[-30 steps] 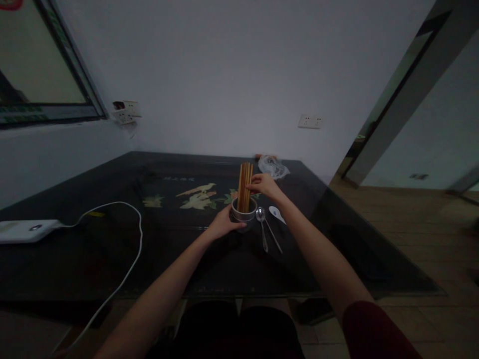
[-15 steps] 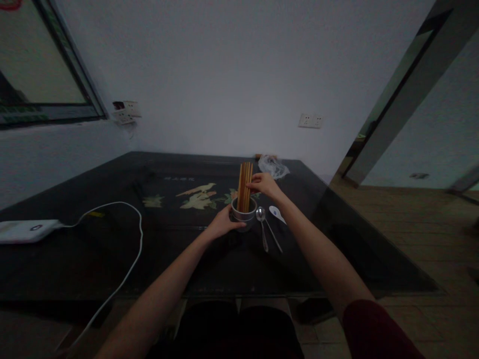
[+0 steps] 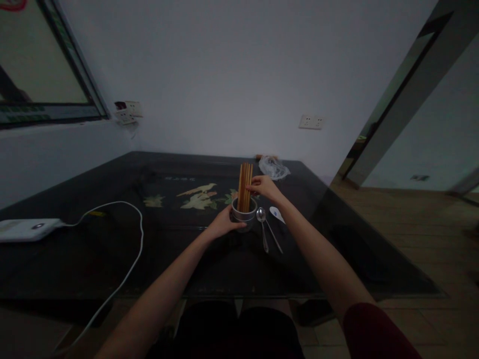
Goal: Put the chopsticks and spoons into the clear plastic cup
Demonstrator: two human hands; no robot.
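My R hand (image 3: pixel 264 186): marginally lower along chopsticks (image 3: pixel 245 187) vs. 0.5 s ago. My R forearm (image 3: pixel 318 244): covers slightly more of wht. spoon (image 3: pixel 276 213) twd. surface (image 3: pixel 224 269) R edge. Head view: shifted a touch; wht. device (image 3: pixel 28 230) nr. surface L edge appears farther R, as does window (image 3: pixel 45 60).

The left-hand grip (image 3: pixel 223 223) encloses the left side of a cup (image 3: pixel 244 217) on the dark bench (image 3: pixel 209 264). The right-hand grip (image 3: pixel 265 187) pinches upright chopsticks (image 3: pixel 244 187) in the cup. Metal spoons (image 3: pixel 261 214) lie just right.
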